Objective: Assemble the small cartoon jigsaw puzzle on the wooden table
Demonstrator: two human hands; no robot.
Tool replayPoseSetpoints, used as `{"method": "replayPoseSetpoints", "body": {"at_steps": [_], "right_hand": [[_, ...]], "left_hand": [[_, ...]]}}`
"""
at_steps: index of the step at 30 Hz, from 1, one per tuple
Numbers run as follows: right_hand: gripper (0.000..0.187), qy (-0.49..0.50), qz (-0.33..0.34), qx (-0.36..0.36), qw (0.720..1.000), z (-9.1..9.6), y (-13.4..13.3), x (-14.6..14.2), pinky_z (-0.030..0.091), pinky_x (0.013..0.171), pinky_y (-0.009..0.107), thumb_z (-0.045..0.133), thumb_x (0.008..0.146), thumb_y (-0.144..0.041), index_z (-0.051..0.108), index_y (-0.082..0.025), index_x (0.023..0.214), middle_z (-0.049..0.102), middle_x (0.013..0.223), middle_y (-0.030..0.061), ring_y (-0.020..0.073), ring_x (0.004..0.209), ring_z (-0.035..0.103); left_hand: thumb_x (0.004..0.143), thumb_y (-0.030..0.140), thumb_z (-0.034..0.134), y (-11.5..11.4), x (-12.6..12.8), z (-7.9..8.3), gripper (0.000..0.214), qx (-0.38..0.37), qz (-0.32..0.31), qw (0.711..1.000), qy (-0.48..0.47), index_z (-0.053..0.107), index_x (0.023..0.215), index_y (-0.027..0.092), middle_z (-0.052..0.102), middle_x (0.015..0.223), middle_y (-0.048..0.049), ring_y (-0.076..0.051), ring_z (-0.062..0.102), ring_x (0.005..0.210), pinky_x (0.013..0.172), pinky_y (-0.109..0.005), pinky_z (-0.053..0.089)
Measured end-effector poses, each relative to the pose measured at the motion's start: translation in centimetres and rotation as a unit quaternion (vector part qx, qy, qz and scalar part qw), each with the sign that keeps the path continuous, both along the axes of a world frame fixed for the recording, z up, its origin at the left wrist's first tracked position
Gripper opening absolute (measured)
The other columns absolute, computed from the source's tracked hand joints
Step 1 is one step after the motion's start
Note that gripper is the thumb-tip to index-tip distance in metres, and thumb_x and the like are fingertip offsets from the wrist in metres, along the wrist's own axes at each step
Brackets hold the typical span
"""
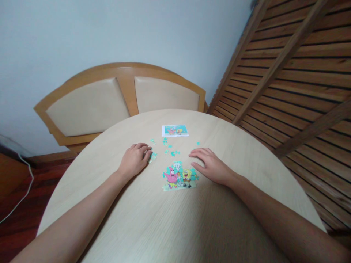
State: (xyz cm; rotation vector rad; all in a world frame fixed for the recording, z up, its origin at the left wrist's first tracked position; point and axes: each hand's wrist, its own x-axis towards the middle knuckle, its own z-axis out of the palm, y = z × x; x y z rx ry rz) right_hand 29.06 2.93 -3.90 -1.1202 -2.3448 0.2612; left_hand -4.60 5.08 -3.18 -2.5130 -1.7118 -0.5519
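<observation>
A partly joined jigsaw puzzle [180, 176] lies flat on the table, with pink, pale and yellow cartoon figures on a teal ground. My left hand [135, 157] rests to its upper left, thumb and fingertips drawn close together; whatever is between them is hidden. Right beside those fingertips is a small cluster of loose puzzle pieces [153, 157]. On the other side, my right hand [210, 165] hovers or rests near the puzzle's upper right corner, its fingers stretched out and thumb apart, holding nothing. More loose teal pieces [174, 153] are scattered above the puzzle.
Beyond the pieces lies a printed picture card [175, 130] with similar figures. The round wooden table [153, 223] has a padded bench back [90, 106] behind it. Slatted wood [290, 73] stands at the right, and a white cable [29, 179] hangs at the left.
</observation>
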Motion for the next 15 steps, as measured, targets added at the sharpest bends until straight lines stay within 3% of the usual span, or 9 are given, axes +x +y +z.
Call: {"method": "replayPoseSetpoints", "body": {"at_steps": [7,15], "right_hand": [[0.035,-0.036,0.076,-0.044,0.996,1.5,-1.4,-1.2,0.040,0.110,0.051,0.053,0.101,-0.040,0.066,-0.022,0.128,0.064,0.134,0.0118,0.0275,0.126,0.054],[0.041,-0.061,0.116,-0.056,0.990,1.9,-2.0,-1.6,0.037,0.112,0.051,0.059,0.098,-0.046,0.066,-0.024,0.132,0.061,0.140,0.0112,0.0292,0.132,0.049]], "left_hand": [[0.098,0.030,0.049,0.1,-0.3,0.2,0.028,0.007,-0.040,0.999,-0.001,0.074,0.101,0.018,0.075,0.109,-0.0093,-0.029,0.067,0.097,0.088,-0.045,0.052],[0.092,0.022,0.055,1.0,-0.4,-0.7,0.021,-0.028,-0.052,0.991,-0.118,0.069,0.108,0.018,0.071,0.101,-0.0098,-0.025,0.064,0.094,0.088,-0.042,0.052]]}}
